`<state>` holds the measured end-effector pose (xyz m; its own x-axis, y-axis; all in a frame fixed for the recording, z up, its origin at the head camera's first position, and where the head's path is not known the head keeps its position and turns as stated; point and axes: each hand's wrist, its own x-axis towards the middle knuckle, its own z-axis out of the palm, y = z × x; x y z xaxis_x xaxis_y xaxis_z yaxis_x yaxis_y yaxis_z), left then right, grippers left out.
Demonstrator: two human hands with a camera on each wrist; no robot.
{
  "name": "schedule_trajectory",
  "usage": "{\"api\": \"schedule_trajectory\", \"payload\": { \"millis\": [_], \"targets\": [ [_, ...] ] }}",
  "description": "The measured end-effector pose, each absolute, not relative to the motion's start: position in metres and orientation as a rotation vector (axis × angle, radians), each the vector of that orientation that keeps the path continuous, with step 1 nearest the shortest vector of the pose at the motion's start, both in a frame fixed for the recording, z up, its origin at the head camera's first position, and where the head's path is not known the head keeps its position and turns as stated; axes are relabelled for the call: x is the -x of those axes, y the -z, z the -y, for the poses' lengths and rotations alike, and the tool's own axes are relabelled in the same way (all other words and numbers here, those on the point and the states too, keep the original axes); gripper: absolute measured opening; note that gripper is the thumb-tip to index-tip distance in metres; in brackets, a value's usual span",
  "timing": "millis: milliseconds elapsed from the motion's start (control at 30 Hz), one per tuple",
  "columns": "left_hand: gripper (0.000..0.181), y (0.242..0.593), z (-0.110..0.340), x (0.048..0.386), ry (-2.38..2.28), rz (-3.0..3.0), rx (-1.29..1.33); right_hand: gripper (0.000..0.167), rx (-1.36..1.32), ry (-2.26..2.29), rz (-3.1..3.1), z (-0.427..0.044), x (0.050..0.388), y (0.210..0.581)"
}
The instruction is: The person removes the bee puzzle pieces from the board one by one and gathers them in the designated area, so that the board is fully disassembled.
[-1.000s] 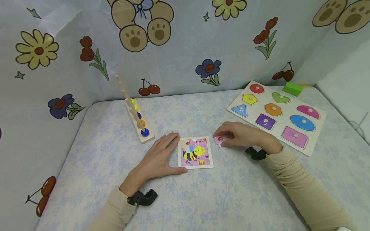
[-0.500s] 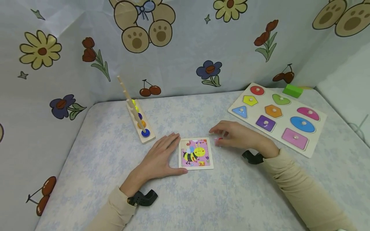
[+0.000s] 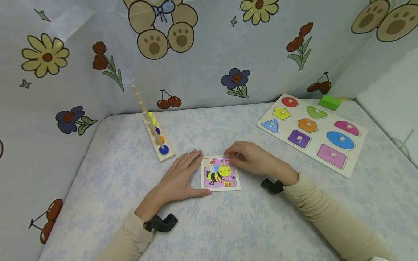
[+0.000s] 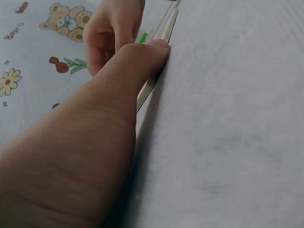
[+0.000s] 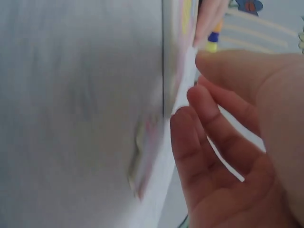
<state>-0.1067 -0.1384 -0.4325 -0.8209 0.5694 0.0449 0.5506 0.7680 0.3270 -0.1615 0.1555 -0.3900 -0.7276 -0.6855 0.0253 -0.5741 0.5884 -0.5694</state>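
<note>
A square, pale-framed pink bee puzzle lies between the left hand's grip, straight-fingered against its left side, and the right hand's grip, seemingly empty, fingers bent at its far right corner, near a blurred, loose pink piece.

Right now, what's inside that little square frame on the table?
Inside the frame sits a pink puzzle picture with a yellow-and-black bee and a small pot. The right grip covers part of the upper right corner, hiding whatever lies beneath.
</note>
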Motion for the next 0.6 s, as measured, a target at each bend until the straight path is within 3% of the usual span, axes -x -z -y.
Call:
{"api": "schedule_trajectory", "payload": {
  "millis": [600],
  "targets": [
    [0.118, 0.432, 0.140, 0.106, -0.534, -2.898, -0.941, 0.027, 1.039, 0.805, -2.633, -0.128, 0.152, 0.394]
  ]
}}
